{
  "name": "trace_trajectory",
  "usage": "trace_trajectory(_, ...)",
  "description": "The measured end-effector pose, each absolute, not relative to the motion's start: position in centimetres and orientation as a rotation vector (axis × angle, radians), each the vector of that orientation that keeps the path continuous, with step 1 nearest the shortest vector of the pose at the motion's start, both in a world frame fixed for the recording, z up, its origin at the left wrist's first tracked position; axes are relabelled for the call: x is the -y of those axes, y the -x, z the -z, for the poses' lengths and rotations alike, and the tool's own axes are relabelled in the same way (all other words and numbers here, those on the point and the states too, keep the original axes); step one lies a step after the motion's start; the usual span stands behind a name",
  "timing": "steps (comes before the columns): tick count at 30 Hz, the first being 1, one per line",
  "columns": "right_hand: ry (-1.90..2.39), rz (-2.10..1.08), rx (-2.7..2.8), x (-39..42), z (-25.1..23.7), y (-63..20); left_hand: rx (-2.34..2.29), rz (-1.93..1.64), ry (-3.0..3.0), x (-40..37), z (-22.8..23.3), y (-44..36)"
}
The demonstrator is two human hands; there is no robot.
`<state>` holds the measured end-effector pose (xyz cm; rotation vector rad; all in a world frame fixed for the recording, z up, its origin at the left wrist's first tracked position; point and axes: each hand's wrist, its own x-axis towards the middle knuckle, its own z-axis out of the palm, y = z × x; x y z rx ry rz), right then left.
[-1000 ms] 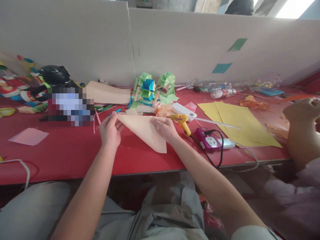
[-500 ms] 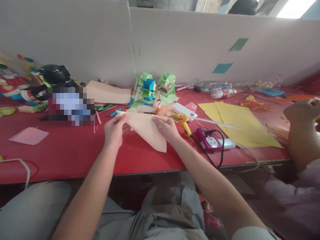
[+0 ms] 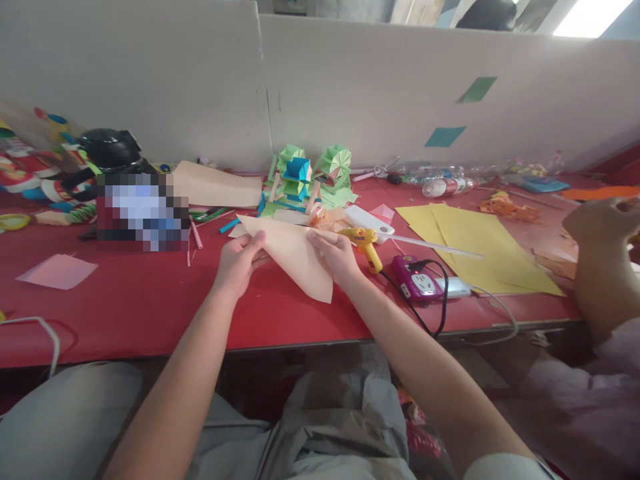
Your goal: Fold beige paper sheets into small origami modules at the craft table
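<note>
Pink paper [image 3: 57, 272] lies flat toward the left of a red tabletop [image 3: 185, 310]. To its right, the person's left hand [image 3: 237, 261] has just moved inward along the top edge of a pale peach sheet [image 3: 295, 257]. That hand is closed in a pinch, thumb on top and fingers underneath, and the sheet's pointed left corner now pokes out past the thumb. The two hands sit closer together, which seems to give a firmer hold on the middle of the sheet while leaving that corner loose.

The peach sheet is in both hands, in front of the person and above the near part of the tabletop. Its surface looks plain, smooth and thin; the top edge runs almost straight, and the lower end hangs in a soft curve, narrowing toward the lower right. Whether that end touches the tabletop is hard to tell. At its right side, the person's right hand [image 3: 336, 257], barely moved, grips the sheet with its thumb on top.

Just beyond that hand lies a yellow glue gun [image 3: 370, 255], then a purple power socket [image 3: 413, 280], overlapping yellow sheets [image 3: 493, 247] and, at far right, another person's forearm [image 3: 603, 280].
</note>
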<state>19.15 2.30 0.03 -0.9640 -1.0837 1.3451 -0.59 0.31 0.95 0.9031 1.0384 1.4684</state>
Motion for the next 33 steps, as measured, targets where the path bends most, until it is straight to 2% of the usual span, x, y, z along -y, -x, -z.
trace_trajectory(15,0.948,-1.246,1.093,-2.9,0.9,-19.1,-1.266,-1.591,-1.008,-0.5,0.4,0.1)
trace_trajectory(21,0.967,-1.189,1.065,-3.0,0.9,-19.0,-1.098,-1.368,-1.076,0.1,0.1,-0.4)
trace_trajectory(28,0.929,-1.233,1.062,-2.6,0.7,-18.7,-1.293,-1.449,-1.150,0.1,0.2,-0.3)
trace_trajectory(33,0.926,-1.245,0.996,-2.6,0.5,-18.8,-1.147,-1.289,-1.151,0.4,0.0,-0.6)
